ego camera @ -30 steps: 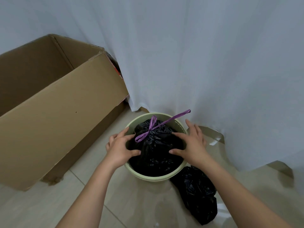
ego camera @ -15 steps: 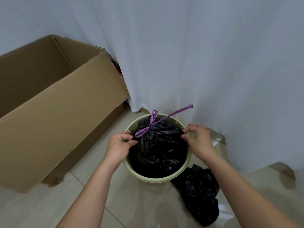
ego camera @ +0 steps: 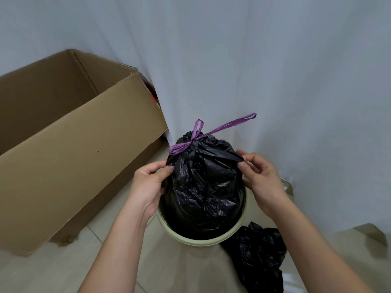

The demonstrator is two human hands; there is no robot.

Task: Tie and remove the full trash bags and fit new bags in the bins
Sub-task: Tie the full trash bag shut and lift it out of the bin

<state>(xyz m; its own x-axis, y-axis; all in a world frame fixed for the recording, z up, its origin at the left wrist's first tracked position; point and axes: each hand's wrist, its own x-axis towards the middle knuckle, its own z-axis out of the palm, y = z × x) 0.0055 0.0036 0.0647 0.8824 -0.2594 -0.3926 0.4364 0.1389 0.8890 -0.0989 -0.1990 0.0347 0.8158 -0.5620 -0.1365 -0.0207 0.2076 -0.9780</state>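
Clearly the step in hand is the removal of a tied bag: the full trash bag (ego camera: 203,187), black and cinched at its neck with a purple drawstring (ego camera: 197,137), stands partly raised out of the pale green bin (ego camera: 201,241), its lower part still inside the rim. The left hand (ego camera: 148,187) pinches a fold of plastic on the bag's left shoulder, thumb and fingers curled onto it; the right hand (ego camera: 262,180) pinches a pulled-out corner on the right shoulder in the same way. Neither hand holds the drawstring, whose one long end sticks out toward the white curtain (ego camera: 275,70). Judging by this, the next move calls for a straight upward lift until the bottom clears the rim, with care that the thin pinched plastic does not tear or slip. Another crumpled black bag (ego camera: 260,256) lies on the tiled floor just beside the bin, and an open cardboard box (ego camera: 74,155) stands to the left.
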